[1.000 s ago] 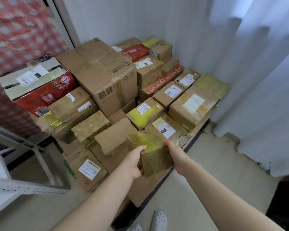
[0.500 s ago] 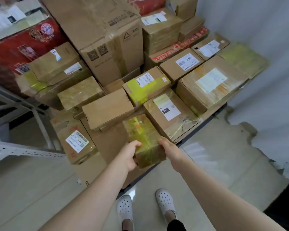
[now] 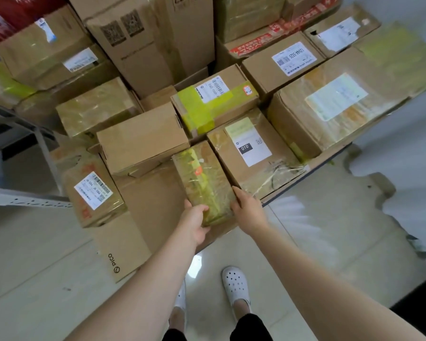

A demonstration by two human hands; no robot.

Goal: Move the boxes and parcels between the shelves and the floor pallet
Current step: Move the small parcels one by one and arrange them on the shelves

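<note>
A small parcel wrapped in yellowish tape (image 3: 202,178) lies on a flat brown carton (image 3: 155,205) at the near edge of the stack, beside the box with the 010 label (image 3: 251,153). My left hand (image 3: 194,223) grips its near left corner, thumb on top. My right hand (image 3: 247,210) holds its near right side with fingers against the edge. The floor pallet is packed with several taped cardboard boxes, such as the yellow-taped box (image 3: 214,104) and the plain brown box (image 3: 140,141) just behind the parcel.
A white metal shelf frame (image 3: 27,200) juts in at the left. A large box with a pale label (image 3: 330,112) sits at the right. A PICO carton (image 3: 123,249) overhangs the tiled floor. My white shoes (image 3: 235,284) stand close to the pallet edge.
Both hands have lowered the small taped parcel onto the flat carton at the front of the stack. The view has tipped down and come closer to the boxes.
</note>
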